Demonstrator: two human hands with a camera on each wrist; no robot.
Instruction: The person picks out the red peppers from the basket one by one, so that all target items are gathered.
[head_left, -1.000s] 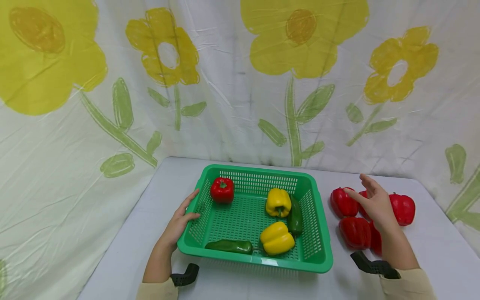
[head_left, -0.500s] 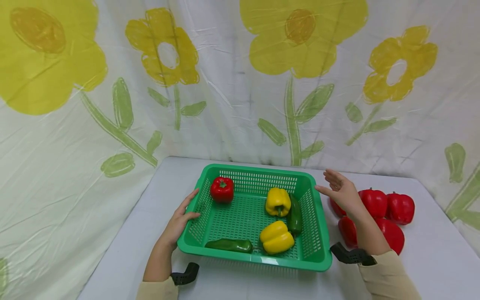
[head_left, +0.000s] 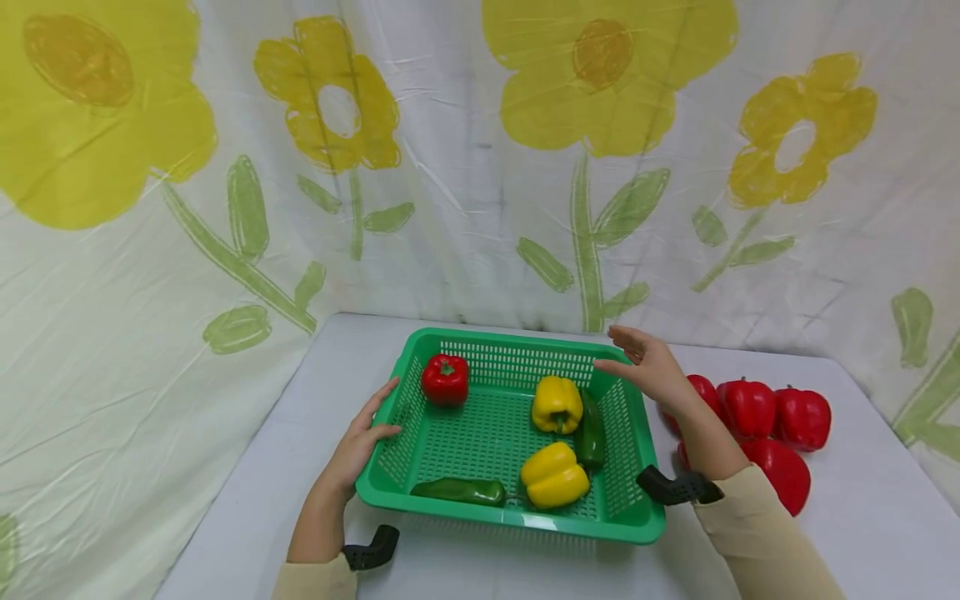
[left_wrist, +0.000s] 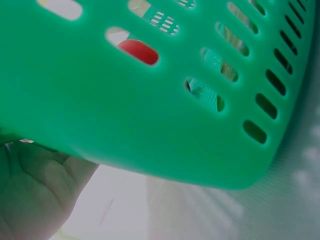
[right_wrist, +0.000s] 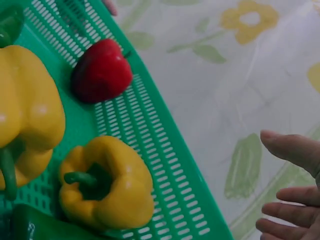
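A green plastic basket (head_left: pixel 502 521) stands in the middle of the table. At its left rim my left hand (head_left: pixel 356 450) holds on, the thumb over the edge; in the left wrist view the palm (left_wrist: pixel 40 192) lies against the rim and the fingers are mostly hidden. Above the basket's far right corner hovers my right hand (head_left: pixel 652 375), nothing in it, fingers extended and thumb apart. Inside lie a red bell pepper (head_left: pixel 446 381) at the far left, two yellow bell peppers, one at the back (head_left: pixel 557 406) and one in front (head_left: pixel 555 477), and two long green peppers (head_left: pixel 459 492), (head_left: pixel 590 433).
Several red bell peppers (head_left: pixel 747 408) sit grouped on the white table (head_left: pixel 862 517) to the right of the basket, partly behind my right forearm. A white cloth (head_left: pixel 450 208) painted with yellow flowers hangs behind the table.
My right hand has moved left from over the red bell peppers to above the basket's far right corner. The left hand and the basket have stayed in place.
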